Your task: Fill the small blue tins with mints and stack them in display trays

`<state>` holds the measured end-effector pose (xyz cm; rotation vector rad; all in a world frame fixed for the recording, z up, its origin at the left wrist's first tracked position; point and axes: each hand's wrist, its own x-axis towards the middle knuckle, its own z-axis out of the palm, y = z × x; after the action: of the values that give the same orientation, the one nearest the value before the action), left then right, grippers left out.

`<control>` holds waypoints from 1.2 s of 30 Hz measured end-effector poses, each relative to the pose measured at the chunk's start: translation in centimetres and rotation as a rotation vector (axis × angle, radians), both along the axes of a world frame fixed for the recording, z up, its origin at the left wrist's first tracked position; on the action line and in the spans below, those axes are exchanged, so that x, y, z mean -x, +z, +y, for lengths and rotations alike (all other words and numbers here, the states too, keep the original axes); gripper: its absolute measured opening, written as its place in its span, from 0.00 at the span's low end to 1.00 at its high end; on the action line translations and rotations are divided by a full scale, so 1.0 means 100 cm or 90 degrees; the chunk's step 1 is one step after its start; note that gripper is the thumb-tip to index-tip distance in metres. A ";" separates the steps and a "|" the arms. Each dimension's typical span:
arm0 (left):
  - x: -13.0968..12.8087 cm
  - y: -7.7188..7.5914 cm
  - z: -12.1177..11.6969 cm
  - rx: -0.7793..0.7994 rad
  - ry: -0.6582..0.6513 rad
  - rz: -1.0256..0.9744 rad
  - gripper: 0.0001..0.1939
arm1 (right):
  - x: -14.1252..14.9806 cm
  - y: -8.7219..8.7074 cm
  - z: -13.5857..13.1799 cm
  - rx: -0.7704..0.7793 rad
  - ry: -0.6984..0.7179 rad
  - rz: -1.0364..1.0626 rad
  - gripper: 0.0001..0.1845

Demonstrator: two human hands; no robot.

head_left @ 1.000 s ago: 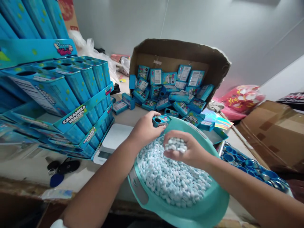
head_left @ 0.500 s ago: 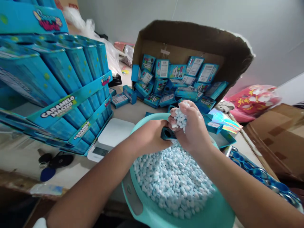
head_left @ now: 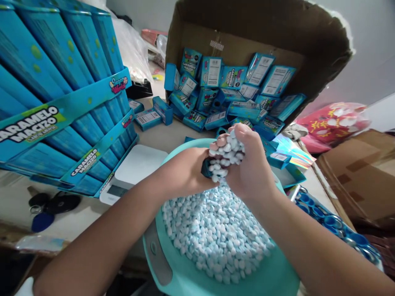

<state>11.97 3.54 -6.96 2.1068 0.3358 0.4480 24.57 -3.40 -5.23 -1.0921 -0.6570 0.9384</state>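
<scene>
My left hand [head_left: 197, 168] is wrapped round a small blue candy box [head_left: 206, 167], its end facing me and mostly covered by my fingers. Against it, my right hand [head_left: 251, 160] is cupped round a heap of small white and pale blue candies [head_left: 231, 148]. Some of these candies lie at the mouth of the box. Both hands are above a turquoise bowl [head_left: 182, 283], which holds a broad mass of the same candies [head_left: 216, 234].
A white digital scale [head_left: 142, 162] stands left of the bowl. Stacked blue display trays [head_left: 70, 98] rise at the left. Behind, a cardboard carton [head_left: 247, 28] lies open with several blue boxes [head_left: 211, 72]. Keys [head_left: 43, 205] lie front left; blue open tubes [head_left: 333, 222] stand right.
My right hand has tipped its candies toward the box, and several now cover the opening that was dark and bare. The view has shifted closer and lower.
</scene>
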 end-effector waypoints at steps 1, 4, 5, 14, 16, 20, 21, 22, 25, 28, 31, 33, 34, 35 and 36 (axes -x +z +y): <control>0.000 -0.001 0.001 -0.001 -0.010 -0.013 0.16 | -0.001 0.000 0.000 0.003 0.003 0.003 0.13; 0.001 -0.006 0.002 -0.019 0.007 -0.017 0.22 | -0.003 0.001 0.000 0.003 0.014 0.008 0.13; 0.001 -0.007 0.002 -0.024 0.021 -0.006 0.24 | -0.003 0.001 -0.001 0.000 0.014 0.008 0.13; 0.002 -0.001 0.000 -0.040 0.015 -0.007 0.15 | 0.002 0.009 -0.007 -0.055 0.004 0.018 0.08; 0.002 0.000 -0.001 -0.041 0.016 0.003 0.14 | 0.002 0.009 -0.007 -0.074 0.005 0.031 0.08; 0.001 0.001 -0.001 -0.033 -0.001 -0.011 0.15 | -0.001 0.010 -0.008 -0.076 0.013 0.029 0.09; 0.001 0.002 0.000 -0.028 0.003 -0.018 0.15 | -0.003 0.011 -0.009 -0.079 0.013 0.030 0.09; 0.001 0.002 0.000 -0.023 0.011 -0.024 0.15 | -0.004 0.012 -0.010 -0.085 0.013 0.029 0.09; 0.001 0.003 0.001 -0.010 0.037 -0.024 0.15 | -0.007 0.015 -0.012 -0.097 0.017 0.022 0.09; 0.002 0.002 0.002 -0.011 0.020 -0.006 0.17 | -0.008 0.013 -0.012 -0.086 0.030 0.008 0.09; 0.002 -0.001 0.002 -0.056 -0.003 0.027 0.17 | -0.006 0.010 -0.011 -0.077 0.054 -0.012 0.09; 0.002 -0.003 0.002 -0.093 0.002 0.044 0.15 | -0.005 0.008 -0.011 -0.082 0.076 -0.032 0.10; 0.002 -0.004 0.001 -0.104 0.004 0.041 0.14 | -0.005 0.008 -0.011 -0.094 0.082 -0.040 0.10; 0.002 -0.004 0.001 -0.107 0.004 0.032 0.15 | -0.004 0.008 -0.011 -0.111 0.085 -0.045 0.10; 0.002 -0.003 0.001 -0.109 0.004 0.020 0.16 | -0.004 0.008 -0.012 -0.130 0.088 -0.047 0.10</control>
<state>11.77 3.62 -7.31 2.2810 0.3314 0.4614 24.95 -4.56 -4.38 -0.9122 -0.8774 0.9298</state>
